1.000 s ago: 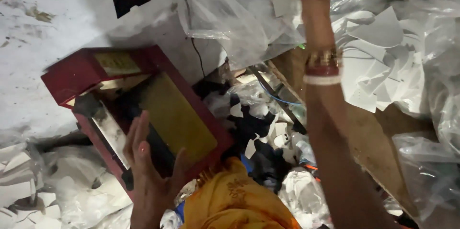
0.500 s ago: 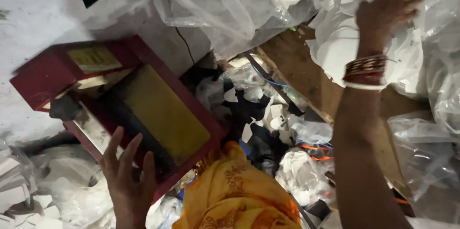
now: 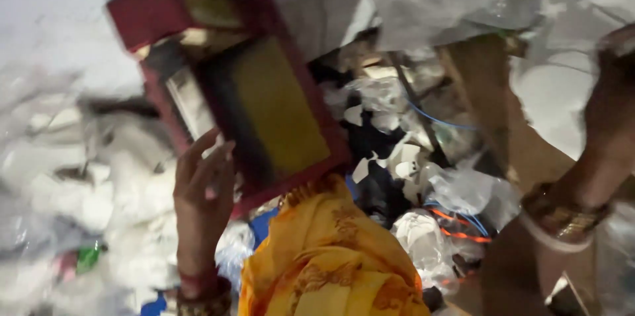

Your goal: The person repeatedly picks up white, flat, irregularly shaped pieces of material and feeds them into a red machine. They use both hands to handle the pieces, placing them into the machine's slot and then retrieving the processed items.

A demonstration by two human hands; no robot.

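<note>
My left hand (image 3: 204, 187) holds the lower left edge of a dark red box (image 3: 251, 91), its fingers spread against the frame. The box is open, with a yellow panel (image 3: 278, 108) inside and a raised lid at the upper left. My right hand (image 3: 612, 101) is at the right edge, over white plastic; the picture is blurred and I cannot tell whether it grips anything. Bangles (image 3: 562, 217) circle that wrist. Yellow patterned cloth (image 3: 331, 256) covers my lap below the box.
Crumpled white paper and clear plastic bags (image 3: 456, 197) lie heaped all around. A brown cardboard sheet (image 3: 496, 111) slants at the right. Thin blue and orange wires (image 3: 456, 227) run through the scraps. White sheeting (image 3: 59, 38) fills the upper left.
The view has swung, so the red box now sits higher and more central. My right arm has come down and to the right edge. My left hand stays on the box.
</note>
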